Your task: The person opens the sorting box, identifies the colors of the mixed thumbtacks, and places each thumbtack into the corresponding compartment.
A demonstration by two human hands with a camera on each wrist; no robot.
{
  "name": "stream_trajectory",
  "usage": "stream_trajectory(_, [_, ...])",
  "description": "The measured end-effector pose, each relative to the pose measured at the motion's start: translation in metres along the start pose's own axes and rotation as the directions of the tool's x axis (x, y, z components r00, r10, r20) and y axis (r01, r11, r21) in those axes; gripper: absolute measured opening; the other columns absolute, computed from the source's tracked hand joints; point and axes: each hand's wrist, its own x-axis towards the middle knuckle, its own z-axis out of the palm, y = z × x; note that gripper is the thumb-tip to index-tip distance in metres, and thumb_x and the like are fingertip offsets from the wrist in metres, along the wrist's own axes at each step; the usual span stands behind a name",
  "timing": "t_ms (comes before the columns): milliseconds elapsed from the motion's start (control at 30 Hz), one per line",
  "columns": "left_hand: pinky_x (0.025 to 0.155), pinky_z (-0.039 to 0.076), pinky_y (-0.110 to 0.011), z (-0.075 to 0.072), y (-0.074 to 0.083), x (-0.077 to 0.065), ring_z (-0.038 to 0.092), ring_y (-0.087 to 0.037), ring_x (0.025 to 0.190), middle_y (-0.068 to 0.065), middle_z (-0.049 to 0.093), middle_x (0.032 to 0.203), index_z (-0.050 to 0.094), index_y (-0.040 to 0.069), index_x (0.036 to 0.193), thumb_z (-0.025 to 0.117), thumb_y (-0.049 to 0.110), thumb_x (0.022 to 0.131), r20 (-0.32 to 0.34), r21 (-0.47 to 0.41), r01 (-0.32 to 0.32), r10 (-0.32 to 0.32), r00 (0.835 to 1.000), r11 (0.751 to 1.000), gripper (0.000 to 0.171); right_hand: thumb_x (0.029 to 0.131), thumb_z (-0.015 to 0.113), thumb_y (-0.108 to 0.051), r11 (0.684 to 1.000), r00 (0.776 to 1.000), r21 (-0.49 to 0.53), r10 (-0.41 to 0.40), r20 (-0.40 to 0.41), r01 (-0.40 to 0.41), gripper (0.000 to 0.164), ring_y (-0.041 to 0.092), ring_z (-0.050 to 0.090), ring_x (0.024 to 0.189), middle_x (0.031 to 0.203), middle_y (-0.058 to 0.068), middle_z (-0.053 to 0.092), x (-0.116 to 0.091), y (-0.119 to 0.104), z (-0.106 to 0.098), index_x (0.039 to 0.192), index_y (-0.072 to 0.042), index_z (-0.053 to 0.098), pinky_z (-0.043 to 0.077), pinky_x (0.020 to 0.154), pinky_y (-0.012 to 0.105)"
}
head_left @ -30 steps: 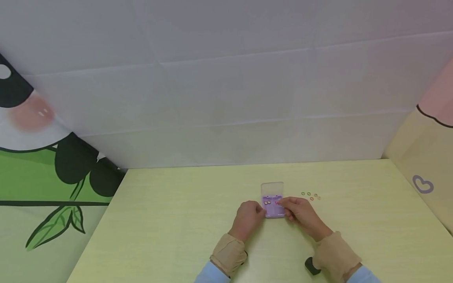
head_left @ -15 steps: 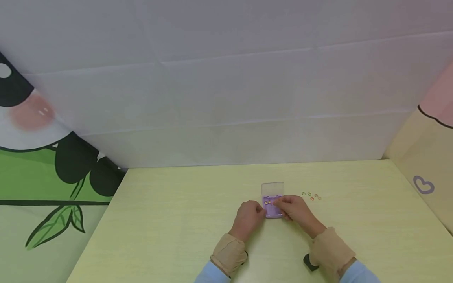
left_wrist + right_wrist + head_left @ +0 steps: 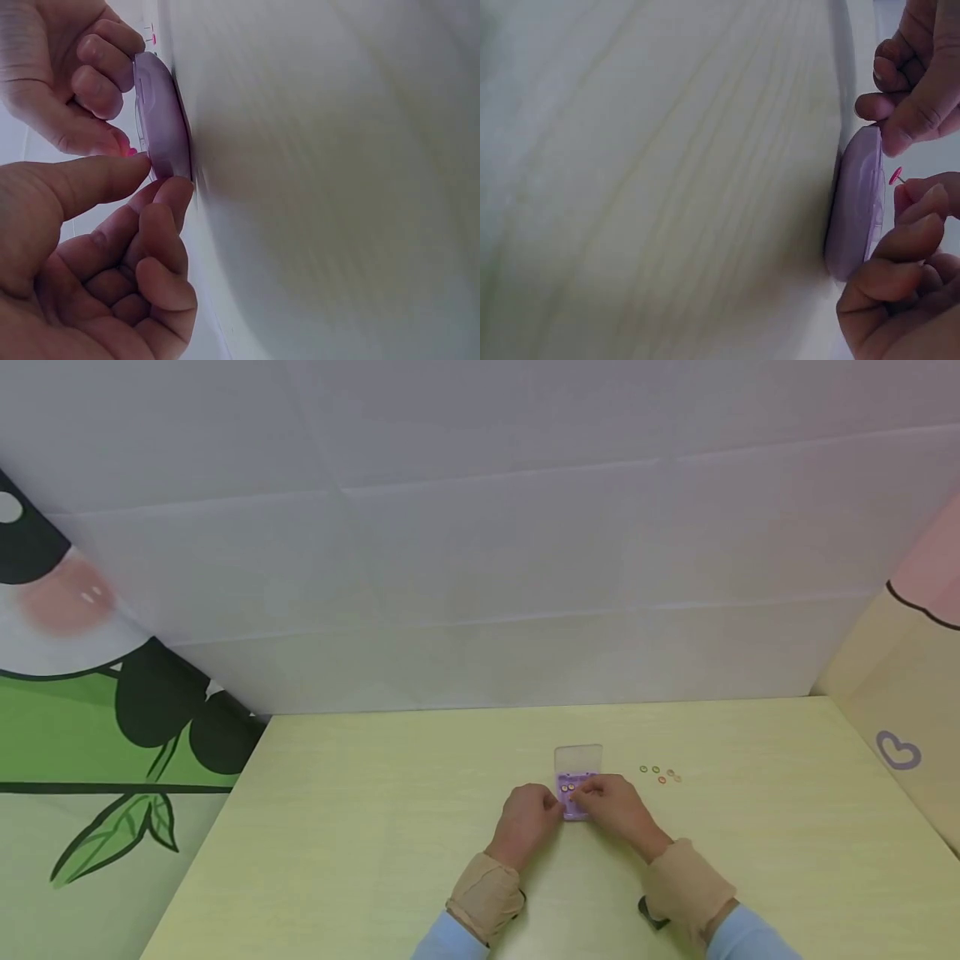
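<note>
A small purple case (image 3: 166,120) lies on the table, its clear lid (image 3: 578,758) raised at the back. My left hand (image 3: 525,827) pinches the case's near left edge between thumb and fingers. My right hand (image 3: 618,810) reaches over the case from the right, thumb and forefinger pinching a tiny pin with a flat pink head (image 3: 895,175) and a thin metal stem. The pink head is beside the case's inner face in the right wrist view. Two small round pale pieces (image 3: 567,787) sit inside the case. The right fingers hide part of its inside.
Several tiny coloured rings or discs (image 3: 656,769) lie on the pale yellow table (image 3: 360,827), right of the case. A black block (image 3: 652,913) shows at the right cuff. A white cloth wall (image 3: 480,568) stands behind the table, with printed panels at both sides.
My right hand has moved left across the case with the pink-headed pin, covering more of the case. The left hand stays at the case's edge.
</note>
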Motion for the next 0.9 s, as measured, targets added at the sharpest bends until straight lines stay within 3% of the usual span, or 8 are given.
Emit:
stream_trajectory(567, [0.051, 0.047, -0.027, 0.0, 0.007, 0.012, 0.051, -0.011, 0.054, -0.012, 0.072, 0.067, 0.072, -0.001, 0.068, 0.066, 0.011, 0.084, -0.029, 0.007, 0.004, -0.004, 1.0, 1.0, 0.021, 0.082, 0.061, -0.012, 0.963, 0.991, -0.244, -0.128, -0.028, 0.117, 0.014, 0.017, 0.055, 0.067, 0.081, 0.012, 0.073, 0.011, -0.007, 0.003, 0.08, -0.002, 0.072, 0.048, 0.063, 0.036])
stream_trajectory(900, [0.051, 0.048, -0.029, 0.0, 0.01, 0.018, 0.052, -0.013, 0.055, -0.013, 0.072, 0.067, 0.071, -0.002, 0.068, 0.064, 0.008, 0.082, -0.042, -0.013, 0.017, -0.018, 0.999, 1.0, 0.019, 0.083, 0.063, -0.011, 0.928, 0.978, -0.323, -0.205, -0.034, 0.183, 0.012, 0.014, 0.052, 0.059, 0.075, 0.011, 0.074, 0.014, -0.005, 0.003, 0.079, -0.003, 0.071, 0.047, 0.055, 0.035])
